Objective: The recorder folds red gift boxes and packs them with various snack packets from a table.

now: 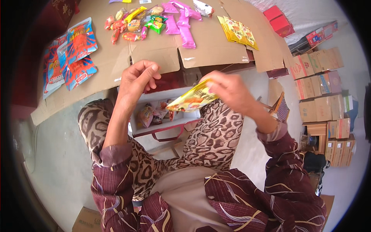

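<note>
My right hand [232, 91] grips a yellow snack packet [193, 97] by its upper right corner. The packet hangs tilted over the box, and motion slightly blurs it and the hand. Close to the table's front edge, my left hand [141, 77] is raised with fingers loosely curled and apart, nothing visible in it. Between my knees sits an open gift box [143, 130] with pale inner walls and a red handle. Several small wrapped snacks [147, 115] lie at its left end; the packet and right hand hide part of its right side.
Cardboard sheets [154, 54] cover the table ahead. On them lie red-and-blue pouches [81, 42], small mixed snacks [133, 26], pink packets [186, 34] and yellow packets [236, 31]. Stacked cartons [315, 81] line the right wall. A chair [279, 108] stands beyond my right knee.
</note>
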`<state>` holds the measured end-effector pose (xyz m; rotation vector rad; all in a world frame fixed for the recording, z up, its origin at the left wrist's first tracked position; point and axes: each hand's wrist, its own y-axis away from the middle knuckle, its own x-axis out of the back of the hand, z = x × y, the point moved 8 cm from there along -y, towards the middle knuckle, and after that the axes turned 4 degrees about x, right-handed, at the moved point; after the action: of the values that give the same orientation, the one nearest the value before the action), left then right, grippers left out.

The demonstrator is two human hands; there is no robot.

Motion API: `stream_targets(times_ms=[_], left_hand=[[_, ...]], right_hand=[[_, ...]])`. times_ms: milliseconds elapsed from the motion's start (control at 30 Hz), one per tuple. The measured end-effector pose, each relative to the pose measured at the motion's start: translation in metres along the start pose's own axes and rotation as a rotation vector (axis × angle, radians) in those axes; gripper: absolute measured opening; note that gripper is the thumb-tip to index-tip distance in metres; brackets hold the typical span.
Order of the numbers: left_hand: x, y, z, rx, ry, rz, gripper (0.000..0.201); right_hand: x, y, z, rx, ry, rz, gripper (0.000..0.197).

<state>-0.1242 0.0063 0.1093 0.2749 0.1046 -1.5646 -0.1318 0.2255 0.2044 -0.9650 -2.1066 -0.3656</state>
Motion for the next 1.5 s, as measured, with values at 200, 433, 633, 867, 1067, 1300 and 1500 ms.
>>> stream_targets(times_ms=[200,433,633,867,1067,1300,1500], left_hand=[[-0.002,-0.004,-0.001,-0.032,-0.010,-0.003,0.023],[0.004,0.001,0.001,-0.033,0.000,0.003,0.024],[0.004,-0.001,0.003,-0.039,-0.008,-0.008,0.023],[0.001,0.005,0.004,-0.004,-0.038,0.000,0.022],[-0.013,0.007,-0.002,0.030,-0.023,-0.065,0.020],[-0.020,0.008,-0.005,0.020,0.020,-0.105,0.020],[-0.031,0.010,-0.010,0.067,0.044,-0.185,0.021]], right_hand=[[-0.100,0.003,0.014,0.277,0.189,0.012,0.017],[-0.114,0.006,0.027,0.129,0.014,-0.058,0.021],[-0.065,0.003,0.039,0.032,-0.018,0.023,0.016],[-0.025,-0.011,0.027,0.103,0.008,0.135,0.014],[0.026,-0.055,0.033,0.025,-0.002,0.230,0.018],[0.091,-0.134,0.044,0.251,-0.002,0.459,0.022],[0.155,-0.217,0.147,-0.078,-0.221,0.540,0.026]])
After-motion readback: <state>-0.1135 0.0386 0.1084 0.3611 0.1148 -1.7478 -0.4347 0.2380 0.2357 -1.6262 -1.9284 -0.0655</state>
